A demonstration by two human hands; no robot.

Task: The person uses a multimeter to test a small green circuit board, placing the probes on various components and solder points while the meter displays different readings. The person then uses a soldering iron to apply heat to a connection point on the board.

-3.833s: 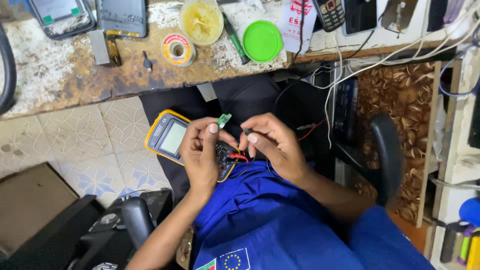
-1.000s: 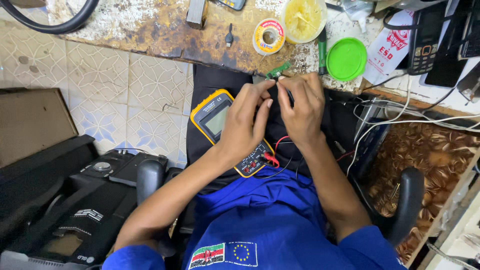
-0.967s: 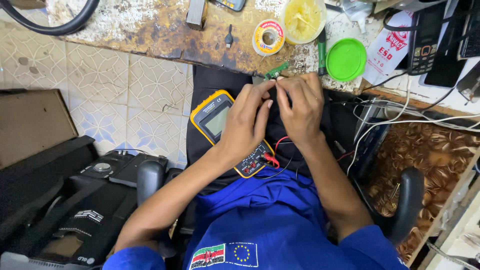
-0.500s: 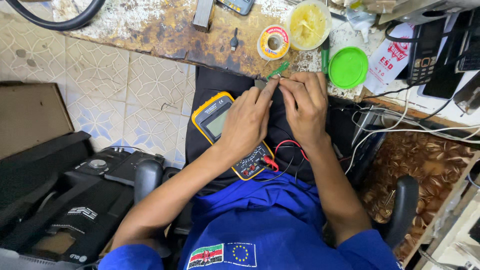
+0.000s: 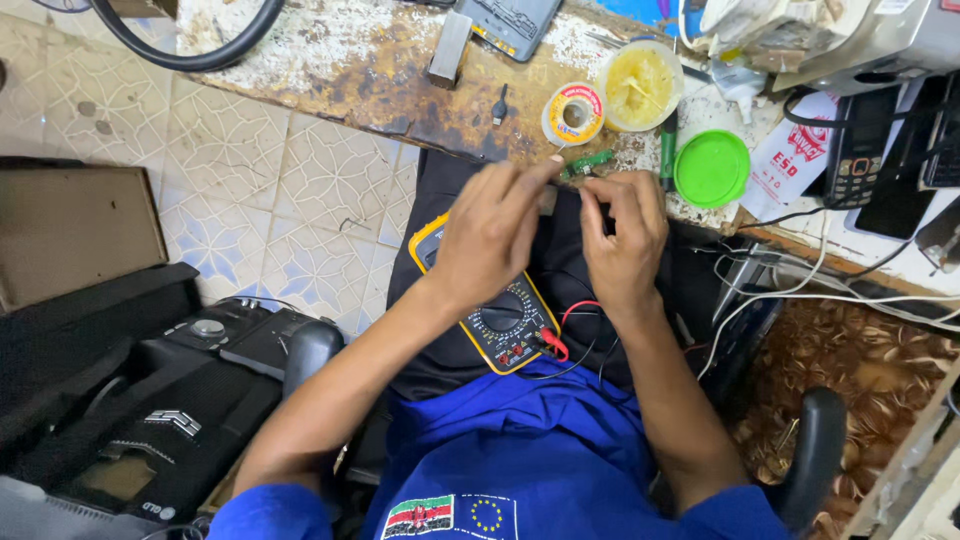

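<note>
My left hand (image 5: 488,238) is raised over my lap, its fingertips pinching a small green circuit board (image 5: 587,163) at the edge of the worn workbench (image 5: 350,62). My right hand (image 5: 627,238) is close beside it, fingers curled on a thin test probe against the board; the probe tip is hidden. A yellow multimeter (image 5: 497,322) lies on my lap below the left wrist. Its red lead (image 5: 572,310) and a black one run up toward the hands.
On the bench: a solder spool (image 5: 572,112), a tub of yellow paste (image 5: 640,86), a green lid (image 5: 711,168), phones (image 5: 858,150). White cables (image 5: 800,292) hang at right. Chair armrests (image 5: 310,352) flank me; a black case (image 5: 150,400) and a cardboard box (image 5: 75,230) sit at left.
Both hands have lifted from the multimeter toward the bench edge, carrying the green board with them. My view has closed in on the bench.
</note>
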